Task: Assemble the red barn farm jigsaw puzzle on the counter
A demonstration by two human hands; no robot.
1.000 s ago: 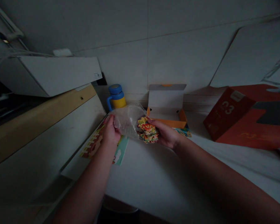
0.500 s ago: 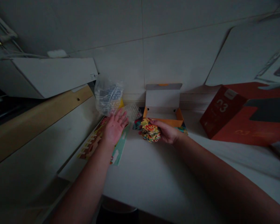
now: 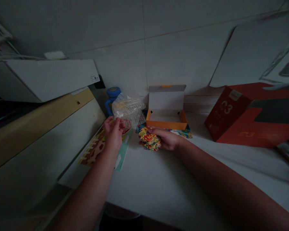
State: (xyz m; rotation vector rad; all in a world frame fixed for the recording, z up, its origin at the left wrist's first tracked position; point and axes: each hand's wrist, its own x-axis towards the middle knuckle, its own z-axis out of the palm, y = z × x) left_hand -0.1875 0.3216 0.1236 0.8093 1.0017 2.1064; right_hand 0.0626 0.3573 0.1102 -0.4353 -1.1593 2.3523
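My right hand (image 3: 168, 138) is wrapped around a thick stack of colourful jigsaw puzzle pieces (image 3: 149, 138), held just above the white table. To the left, my left hand (image 3: 114, 130) has curled fingers meeting the lower left edge of a crinkled clear plastic bag (image 3: 130, 109). Behind the puzzle pieces stands an orange box (image 3: 167, 123) with its lid raised and a white inside. Under and beside my left hand lie printed cards, one a brown and yellow board (image 3: 93, 149), another a light green sheet (image 3: 122, 157).
A blue object with a handle (image 3: 112, 93) stands behind the bag. A colourful printed sheet (image 3: 188, 133) lies partly under the orange box. At right is a large red box (image 3: 245, 118); at left, a white box (image 3: 55, 77) rests above a wooden-edged panel (image 3: 69, 104). Tiled wall behind.
My left hand has gone from open and spread to curled. The plastic bag has sunk and shifted right, uncovering the blue object. My right hand has moved slightly left with the puzzle pieces.
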